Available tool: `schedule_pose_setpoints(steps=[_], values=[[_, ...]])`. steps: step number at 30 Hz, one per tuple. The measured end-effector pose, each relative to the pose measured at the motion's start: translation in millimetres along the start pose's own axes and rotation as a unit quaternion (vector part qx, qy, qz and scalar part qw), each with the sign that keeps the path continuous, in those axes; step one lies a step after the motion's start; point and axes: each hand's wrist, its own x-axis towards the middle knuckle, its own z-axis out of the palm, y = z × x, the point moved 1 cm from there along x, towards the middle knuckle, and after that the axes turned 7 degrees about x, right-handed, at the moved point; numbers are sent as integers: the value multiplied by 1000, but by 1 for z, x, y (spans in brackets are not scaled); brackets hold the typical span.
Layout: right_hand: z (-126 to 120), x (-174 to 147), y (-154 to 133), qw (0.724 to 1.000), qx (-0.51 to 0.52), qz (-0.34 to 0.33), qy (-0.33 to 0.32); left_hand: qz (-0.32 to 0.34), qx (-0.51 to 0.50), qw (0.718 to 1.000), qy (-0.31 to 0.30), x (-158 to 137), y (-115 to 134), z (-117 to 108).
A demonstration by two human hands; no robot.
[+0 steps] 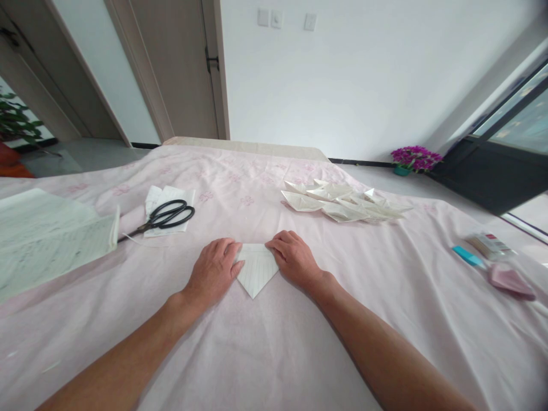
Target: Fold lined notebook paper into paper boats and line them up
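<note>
A folded sheet of lined white paper (257, 268) lies flat on the pink cloth, its point towards me and a straight edge at the far side. My left hand (216, 262) grips its left corner, fingers curled over the edge and thumb on the paper. On the opposite corner, my right hand (293, 255) has its fingers pressed together on the paper. Beyond my right hand sits a cluster of folded paper boats (338, 200). Black-handled scissors (165, 218) rest on small paper pieces (171, 197) beyond my left hand.
A pink flowered cloth (240, 177) covers the table. Large written sheets (55, 228) lie at the left. On the right are a blue object (467, 256), a clear packet (491, 245) and a pink item (511, 281). Purple flowers (415, 157) stand on the floor behind.
</note>
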Motion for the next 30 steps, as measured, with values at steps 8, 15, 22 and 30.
schedule_pose_setpoints(steps=[8,15,22,30], values=[[1,-1,2,1000,3,2,-1,1,9,1000,-7,1,1,-1],[1,0,1,1000,1,1,-1,3,6,1000,-6,0,1,-1],[0,0,0,1000,1,5,1,4,-4,1000,2,0,1,-1],[0,0,0,1000,3,8,-4,0,-7,1000,2,0,0,-1]])
